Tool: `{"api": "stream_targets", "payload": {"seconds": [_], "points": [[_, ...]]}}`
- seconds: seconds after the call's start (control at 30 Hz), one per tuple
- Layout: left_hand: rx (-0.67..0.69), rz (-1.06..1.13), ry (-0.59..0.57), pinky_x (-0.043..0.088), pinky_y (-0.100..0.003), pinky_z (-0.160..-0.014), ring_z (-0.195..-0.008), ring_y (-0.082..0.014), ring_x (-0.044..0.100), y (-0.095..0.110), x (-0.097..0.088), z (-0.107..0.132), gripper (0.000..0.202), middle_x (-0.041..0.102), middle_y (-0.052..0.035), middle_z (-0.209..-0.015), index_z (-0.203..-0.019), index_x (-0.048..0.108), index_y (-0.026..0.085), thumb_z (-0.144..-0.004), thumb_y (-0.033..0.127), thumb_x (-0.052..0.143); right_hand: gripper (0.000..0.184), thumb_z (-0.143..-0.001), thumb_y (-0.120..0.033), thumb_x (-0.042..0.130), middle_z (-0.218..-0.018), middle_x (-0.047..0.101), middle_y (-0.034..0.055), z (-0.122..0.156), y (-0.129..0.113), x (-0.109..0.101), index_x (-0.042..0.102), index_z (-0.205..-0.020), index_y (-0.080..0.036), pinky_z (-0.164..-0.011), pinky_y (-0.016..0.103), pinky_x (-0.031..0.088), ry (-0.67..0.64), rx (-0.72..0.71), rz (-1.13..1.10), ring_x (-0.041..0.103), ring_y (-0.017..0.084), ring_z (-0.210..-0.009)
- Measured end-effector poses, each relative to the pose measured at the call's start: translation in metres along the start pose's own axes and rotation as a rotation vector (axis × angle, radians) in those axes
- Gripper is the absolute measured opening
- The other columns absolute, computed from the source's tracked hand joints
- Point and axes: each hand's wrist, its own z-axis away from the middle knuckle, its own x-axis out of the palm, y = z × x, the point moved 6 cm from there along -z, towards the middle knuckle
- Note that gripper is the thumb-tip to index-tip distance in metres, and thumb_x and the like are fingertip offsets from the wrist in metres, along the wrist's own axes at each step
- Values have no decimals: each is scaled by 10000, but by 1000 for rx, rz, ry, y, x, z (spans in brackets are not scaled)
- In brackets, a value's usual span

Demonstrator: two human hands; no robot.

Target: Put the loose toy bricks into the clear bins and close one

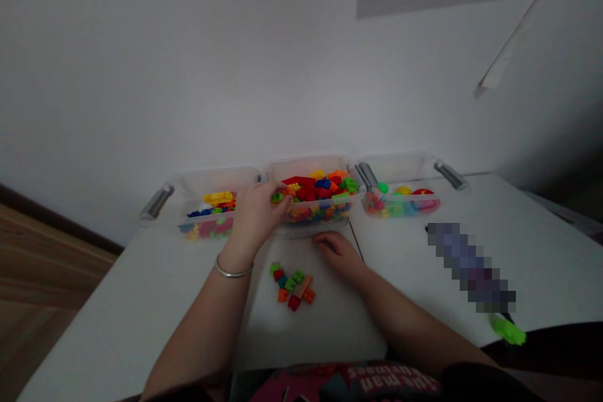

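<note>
My left hand (pixel 257 213), with a silver bangle on its wrist, reaches into the middle clear bin (pixel 311 166), which is full of colourful building bricks. Its fingers are curled among the bricks at the bin's left edge; what they hold is hidden. My right hand (pixel 336 250) rests on the white table (pixel 117 314) just in front of the same bin, fingers bent and lying low, with nothing visible in them. A small cluster of joined bricks (pixel 293 284), green, red and orange, lies on the table between my forearms.
A left clear bin (pixel 202 185) and a right clear bin (pixel 405 169) with grey handles hold more bricks. A blurred long object (pixel 471 267) with a green piece (pixel 509 330) at its end lies on the right. A white wall stands behind.
</note>
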Motion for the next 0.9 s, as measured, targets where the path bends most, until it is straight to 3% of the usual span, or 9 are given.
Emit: {"api": "stream_targets", "payload": {"seconds": [0.17,0.37,0.47,0.63,0.73,0.8,0.9], "points": [[-73,-112,-248,476,-332,-790,-830,-220,673,2,7,-23,248,746,-52,-921,-984,708,213,-847,387,598,240,-827,-137,525,-1029,704,57,0,-1,0,699,-971,-218,-970,392,459,-6,-2,3,618,213,-1025],[-109,-157,-290,479,-363,-814,-914,-266,675,5,19,-35,240,742,-77,-991,-1023,713,220,-844,334,602,240,-829,-124,523,-1020,707,59,0,-2,0,699,-968,-211,-962,384,458,-19,-10,23,621,211,-1016],[-79,-112,-200,473,-383,-844,-935,-270,669,6,17,-36,254,736,-82,-1011,-1055,703,218,-842,320,613,240,-832,-122,525,-1023,706,59,0,-3,0,699,-969,-212,-962,377,458,-23,-18,26,621,207,-1019],[59,68,169,450,-385,-907,-997,-238,634,11,-14,-18,237,717,-71,-1048,-1042,684,195,-882,300,544,230,-843,-139,522,-1013,707,57,0,-5,0,701,-964,-216,-962,379,458,-31,-21,21,621,207,-1013],[119,151,230,458,-365,-873,-932,-216,623,15,-27,5,200,709,-61,-937,-979,681,187,-883,284,535,223,-846,-157,526,-1018,704,64,0,-3,0,703,-972,-209,-956,382,462,-29,-12,20,619,210,-1008],[164,215,94,474,-331,-810,-856,-191,620,17,-21,21,186,694,-45,-870,-960,681,198,-888,290,536,221,-846,-163,529,-1020,702,64,0,-2,0,705,-972,-210,-952,382,463,-21,-12,27,616,211,-1011],[263,300,-347,483,-285,-733,-788,-160,617,22,14,47,163,691,-21,-872,-952,698,232,-872,308,578,223,-840,-158,533,-1015,703,54,0,-2,1,706,-967,-219,-953,378,462,-12,-24,33,615,206,-1009]]}}
